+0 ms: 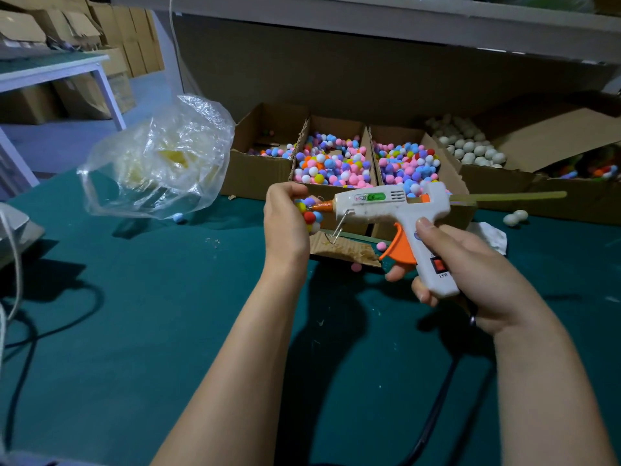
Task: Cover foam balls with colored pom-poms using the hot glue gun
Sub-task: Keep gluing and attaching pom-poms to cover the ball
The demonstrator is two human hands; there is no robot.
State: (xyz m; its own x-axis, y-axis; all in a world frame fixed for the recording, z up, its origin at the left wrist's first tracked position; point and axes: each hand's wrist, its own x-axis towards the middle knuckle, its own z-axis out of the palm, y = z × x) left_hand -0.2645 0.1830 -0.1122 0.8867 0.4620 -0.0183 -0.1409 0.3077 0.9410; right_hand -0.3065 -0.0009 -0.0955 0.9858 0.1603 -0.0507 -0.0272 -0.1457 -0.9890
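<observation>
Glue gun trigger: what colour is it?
Orange, on the white glue gun; trigger shows clearly in the head view.

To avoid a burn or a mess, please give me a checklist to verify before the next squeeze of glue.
1. The left hand grips the pom-pom ball: ok.
2. The glue gun nozzle meets the ball: ok.
3. The right hand holds the gun, finger by the trigger: ok.
4. The glue stick is loaded, plenty left: ok.
5. Glue hot enough: cannot tell.
6. The pom-pom box nearby holds stock: ok.
</observation>
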